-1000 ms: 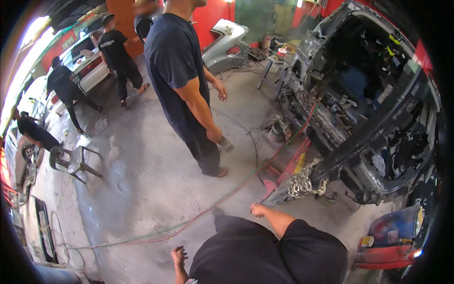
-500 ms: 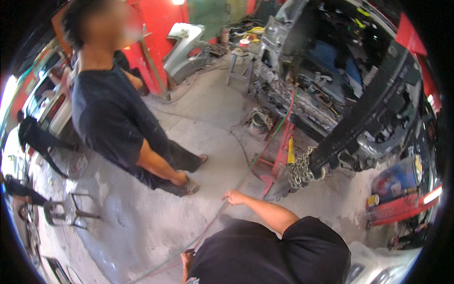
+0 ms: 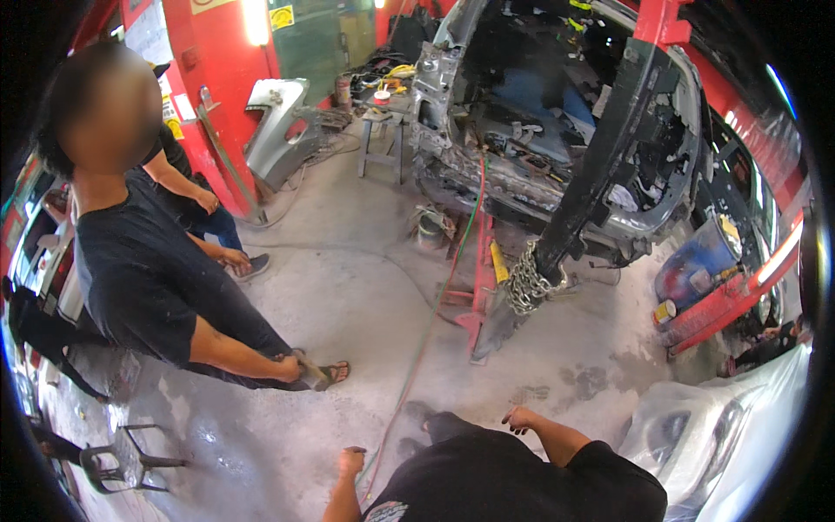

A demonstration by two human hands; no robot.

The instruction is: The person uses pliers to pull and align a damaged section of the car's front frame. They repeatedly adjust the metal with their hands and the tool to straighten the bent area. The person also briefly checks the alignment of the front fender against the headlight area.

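My left hand [image 3: 350,461] hangs low at my left side, fingers curled in, with no object visible in it. At my right side, my right hand [image 3: 520,420] is held over the floor with its fingers loosely bent and somewhat apart, holding nothing. Between the two, a paired red and green hose [image 3: 418,357] runs along the floor from near my left hand up to the stripped car body [image 3: 539,165]. Neither hand touches it. Beyond the hands, a chain [image 3: 527,283] is wrapped around the foot of a slanted dark post [image 3: 600,165].
At left stands a person in dark clothes [image 3: 139,261], another person [image 3: 174,178] behind. A plastic chair [image 3: 130,461] is at lower left, a small stool [image 3: 383,143] farther back. A blue drum [image 3: 696,261], red beam [image 3: 739,304] and plastic-covered part [image 3: 713,418] lie right.
My right hand has drawn back from over the hose to my right side. The view has shifted, so the car and standing person appear farther left. A second person now shows behind.
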